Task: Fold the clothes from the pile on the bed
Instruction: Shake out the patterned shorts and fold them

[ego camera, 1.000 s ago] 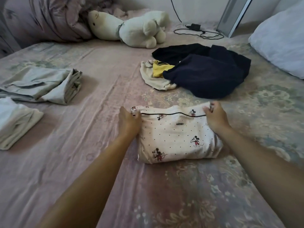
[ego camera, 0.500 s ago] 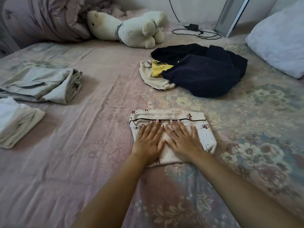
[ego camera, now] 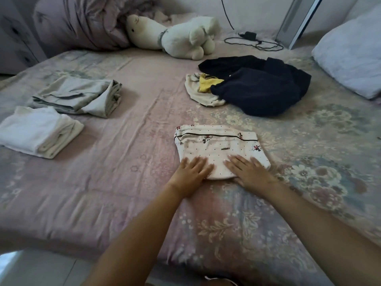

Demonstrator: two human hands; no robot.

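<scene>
Bedroom, wide bed (ego camera: 115, 182) under a pink flowered cover. Near the middle, a folded cream pyjama piece (ego camera: 218, 147) with cartoon-mouse print, lying flat. Left hand (ego camera: 192, 172) and right hand (ego camera: 246, 172) spread palm-down on its near edge, fingers straight, gripping nothing. A second ago pinching the far corners, then pressing side by side mid-cloth; now slid back toward the near edge and apart. Likely the last smoothing, so this piece looks finished. Far right, unfolded pile (ego camera: 253, 87): dark navy clothes over something cream and yellow, still to do. Far left, two folded stacks, grey (ego camera: 80, 96) and white (ego camera: 37, 131). Beyond, a plush toy (ego camera: 177, 36), charger cable (ego camera: 253, 41), pillow (ego camera: 350, 56).
</scene>
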